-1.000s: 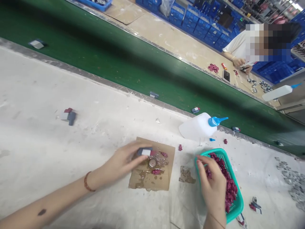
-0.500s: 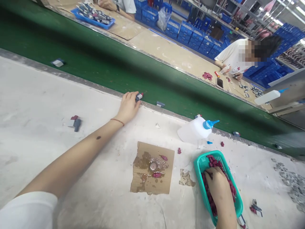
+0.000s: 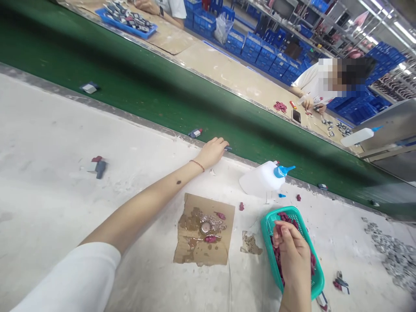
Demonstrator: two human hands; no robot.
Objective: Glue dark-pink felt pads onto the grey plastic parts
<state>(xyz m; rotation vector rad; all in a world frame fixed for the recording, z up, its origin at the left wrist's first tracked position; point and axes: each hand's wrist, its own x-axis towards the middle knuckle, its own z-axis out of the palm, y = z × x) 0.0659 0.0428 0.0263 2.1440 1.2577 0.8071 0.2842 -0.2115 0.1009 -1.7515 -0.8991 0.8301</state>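
My left hand [image 3: 212, 151] reaches to the near edge of the green belt, its fingers curled over a small dark grey piece [image 3: 228, 148], mostly hidden. Left of it on the belt lies a grey-and-white piece with a red end [image 3: 195, 133]. My right hand [image 3: 294, 251] is raised over a teal plastic basket [image 3: 320, 284] of small dark red pieces [image 3: 313, 262]. Its thumb and fingers are pinched together around what looks like one dark red piece [image 3: 278, 229], partly covered by the fingers.
Wet cardboard [image 3: 203, 253] holds a round metal cap [image 3: 205, 227] and two red pieces. A white squeeze bottle [image 3: 260, 178] with a blue nozzle stands near the belt. Loose grey pieces [image 3: 390, 251] lie at right. Across the belt, a person [image 3: 312, 82] handles small parts.
My left hand has moved right along the belt edge, leaving the red-ended piece lying on the belt, to another piece. My right hand has lifted from among the red pieces, fingers pinched.
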